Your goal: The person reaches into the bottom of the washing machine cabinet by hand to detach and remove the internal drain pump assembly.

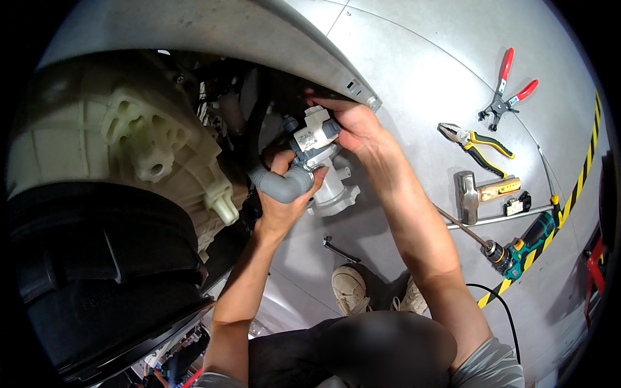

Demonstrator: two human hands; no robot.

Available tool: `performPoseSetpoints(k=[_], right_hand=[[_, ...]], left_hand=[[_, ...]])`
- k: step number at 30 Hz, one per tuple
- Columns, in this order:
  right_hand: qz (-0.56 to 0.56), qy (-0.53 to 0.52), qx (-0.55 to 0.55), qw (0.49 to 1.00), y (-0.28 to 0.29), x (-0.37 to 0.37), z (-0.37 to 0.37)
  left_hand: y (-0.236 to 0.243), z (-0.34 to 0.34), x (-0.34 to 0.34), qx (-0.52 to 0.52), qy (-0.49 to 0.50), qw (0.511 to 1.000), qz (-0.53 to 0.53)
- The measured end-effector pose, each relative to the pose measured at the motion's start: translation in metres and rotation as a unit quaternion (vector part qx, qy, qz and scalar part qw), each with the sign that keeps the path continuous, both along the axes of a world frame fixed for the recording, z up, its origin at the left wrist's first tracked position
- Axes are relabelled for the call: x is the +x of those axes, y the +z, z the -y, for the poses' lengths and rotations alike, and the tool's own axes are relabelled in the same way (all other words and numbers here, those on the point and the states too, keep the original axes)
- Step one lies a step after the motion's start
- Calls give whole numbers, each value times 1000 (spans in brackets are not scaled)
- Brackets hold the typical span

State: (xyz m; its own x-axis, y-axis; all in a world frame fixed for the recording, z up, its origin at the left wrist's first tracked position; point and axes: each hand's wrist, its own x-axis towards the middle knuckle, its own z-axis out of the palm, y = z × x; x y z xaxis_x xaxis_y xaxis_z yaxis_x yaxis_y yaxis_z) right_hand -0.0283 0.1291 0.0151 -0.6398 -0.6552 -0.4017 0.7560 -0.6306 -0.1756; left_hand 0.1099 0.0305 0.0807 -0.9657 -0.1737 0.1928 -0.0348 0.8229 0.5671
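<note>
A drain pump (315,134) with a white motor housing and a translucent white plastic body (336,189) is held up beside the open machine. Joined to it is a bent grey corrugated hose (288,185), with a metal clamp near the joint. My left hand (279,216) is closed around the hose bend from below, thumb and fingers on either side. From the right, my right hand (358,126) grips the pump by its dark end. Some of its fingers reach behind the pump towards the metal edge and are partly hidden.
The machine's metal panel (213,29) curves overhead, and its cream plastic tub (71,123) and black drum part (97,258) fill the left. On the floor lie clamp pliers (498,107), combination pliers (475,143), a hammer (468,197), a cordless drill (521,249) and a small dark bracket (341,249).
</note>
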Motion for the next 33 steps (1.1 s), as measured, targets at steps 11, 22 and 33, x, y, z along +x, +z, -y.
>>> performPoseSetpoints(k=[11,22,33], right_hand=[[-6,26,1,1000,-8,-2,0],[-40,40,-28,998,-20,6,-2],[-44,28,-61,997,-23,8,-5]], left_hand=[[-11,-1,5,-93,-32,994,-44],[-12,2,5,-109,-63,991,-55],[-11,-1,6,-83,-59,994,-27]])
